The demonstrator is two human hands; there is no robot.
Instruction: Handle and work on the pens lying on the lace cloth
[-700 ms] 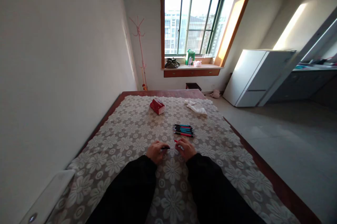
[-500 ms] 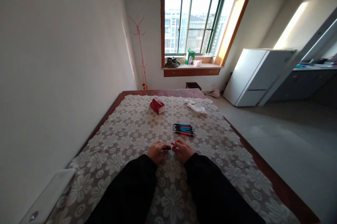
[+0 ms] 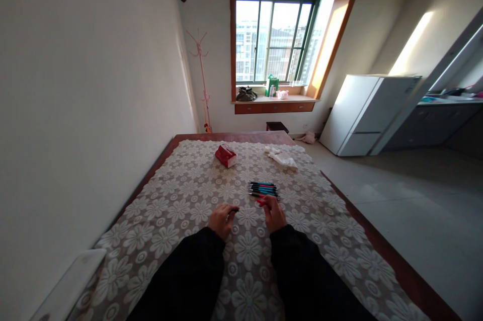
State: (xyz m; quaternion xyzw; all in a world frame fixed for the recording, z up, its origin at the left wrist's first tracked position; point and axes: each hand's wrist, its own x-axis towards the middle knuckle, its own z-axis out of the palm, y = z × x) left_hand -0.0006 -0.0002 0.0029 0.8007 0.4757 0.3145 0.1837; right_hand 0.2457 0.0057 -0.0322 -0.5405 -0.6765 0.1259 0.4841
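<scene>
Over the flowered tablecloth [image 3: 166, 235], my left hand [image 3: 222, 220] pinches a short black pen part [image 3: 235, 210] between thumb and fingers. My right hand [image 3: 275, 214], a little to the right, has its fingers closed on a red pen part [image 3: 261, 202]. A gap separates the two hands; a faint thin pale line shows there, too blurred to name. Just beyond my right hand lies a row of several pens [image 3: 263, 188], black with blue or red barrels, side by side and pointing left to right.
A red tissue pack [image 3: 225, 156] and a crumpled white plastic bag [image 3: 281, 158] lie farther back on the table. A white box-like object [image 3: 71, 283] is at the near left, by the wall. The table's wooden edge [image 3: 354, 213] borders the right side.
My hands have moved apart: the right went right and slightly away with the red part, the left slightly left with the black part. The camera view tilted up a little.
</scene>
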